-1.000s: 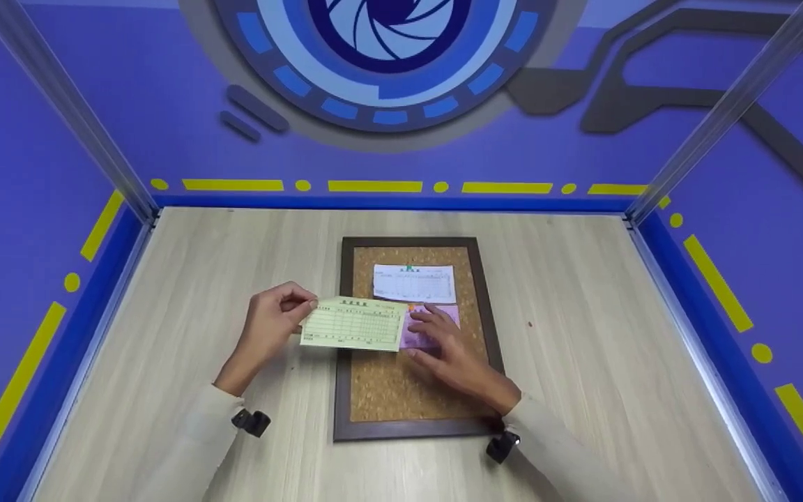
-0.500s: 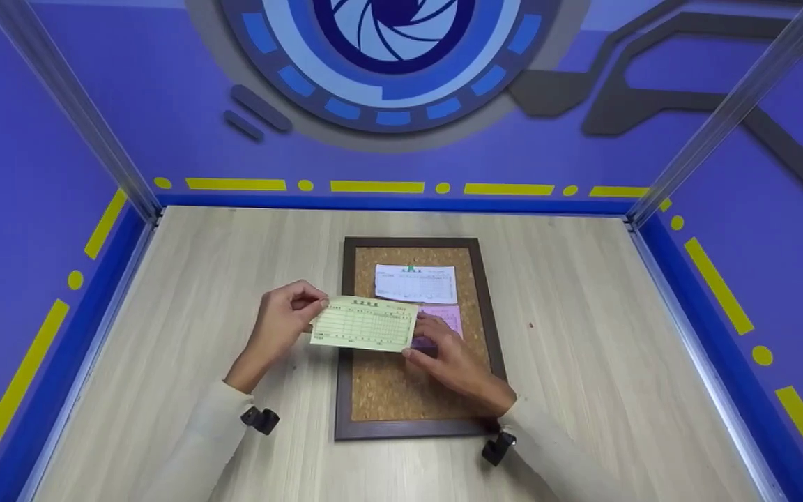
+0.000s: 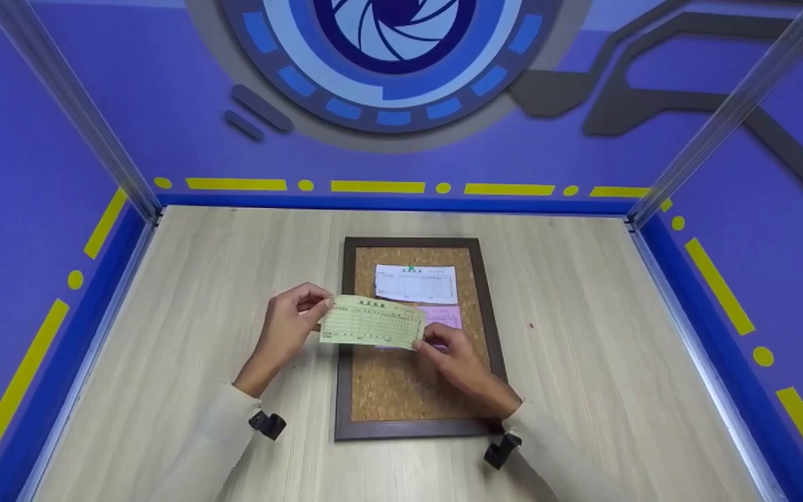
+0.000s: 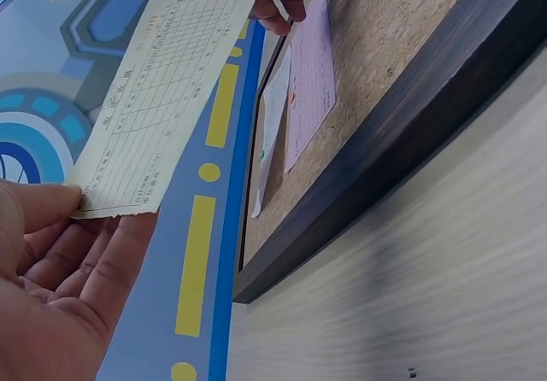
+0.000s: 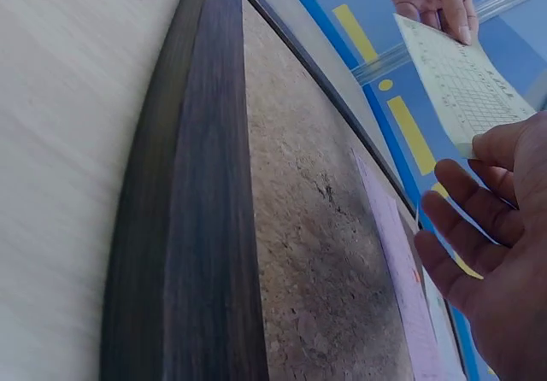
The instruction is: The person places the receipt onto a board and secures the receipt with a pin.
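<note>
A pale yellow-green printed form slip [image 3: 372,322] is held up over the cork board [image 3: 401,390], stretched between both hands. My left hand [image 3: 291,322] pinches its left end, thumb on the front and fingers behind, as the left wrist view shows. At the lower right corner, my right hand [image 3: 459,355] pinches the slip between thumb and index finger; its other fingers [image 5: 461,240] are spread loosely below. Behind the slip lies a pink form slip [image 3: 447,317], partly hidden. Above that, a white form slip [image 3: 415,284] is fixed with a green pin [image 3: 410,268].
The board's dark brown frame [image 3: 415,429] lies flat on a pale wood-grain table [image 3: 583,335]. An orange pin [image 4: 291,99] shows on the pink slip in the left wrist view. Blue-purple panels [image 3: 185,104] with yellow marks enclose the table's back and sides.
The green slip has moved right, over more of the pink slip. My right hand, earlier apart from it over the pink slip, now pinches its right corner.
</note>
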Demonstrator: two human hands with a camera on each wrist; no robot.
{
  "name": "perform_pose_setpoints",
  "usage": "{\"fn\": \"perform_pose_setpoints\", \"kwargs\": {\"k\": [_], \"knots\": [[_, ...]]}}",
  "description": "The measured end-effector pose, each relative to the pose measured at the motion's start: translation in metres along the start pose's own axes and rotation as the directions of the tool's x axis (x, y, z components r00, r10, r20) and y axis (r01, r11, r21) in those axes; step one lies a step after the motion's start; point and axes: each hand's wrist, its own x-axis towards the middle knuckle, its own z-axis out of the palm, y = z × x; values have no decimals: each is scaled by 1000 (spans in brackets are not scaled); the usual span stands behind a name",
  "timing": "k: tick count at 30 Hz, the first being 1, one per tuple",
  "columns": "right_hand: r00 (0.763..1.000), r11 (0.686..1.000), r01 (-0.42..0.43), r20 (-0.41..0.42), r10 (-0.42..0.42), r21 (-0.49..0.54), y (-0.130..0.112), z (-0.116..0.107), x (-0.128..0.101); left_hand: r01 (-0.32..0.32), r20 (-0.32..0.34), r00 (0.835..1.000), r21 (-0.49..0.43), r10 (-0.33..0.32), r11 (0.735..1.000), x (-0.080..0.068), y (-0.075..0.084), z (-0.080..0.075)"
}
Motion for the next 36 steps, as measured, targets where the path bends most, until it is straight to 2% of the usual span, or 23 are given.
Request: {"fn": "perform_pose_setpoints", "kwargs": {"k": [5,14,23,36], "knots": [[1000,999,0,-14,1,35,3,-7,-6,-10,28,1000,-12,10,1000,-1,-3,7],[999,998,28,34,-29,48,9,-17,-17,-3,42,999,-29,4,1000,-2,-11,17],[999,999,26,-21,-26,44,18,-27,-28,-17,81,997,-24,19,1000,-5,-19,31],[997,995,-60,-43,63,75,26,-40,-50,-16,146,989,14,14,1000,-9,-25,51]]}}
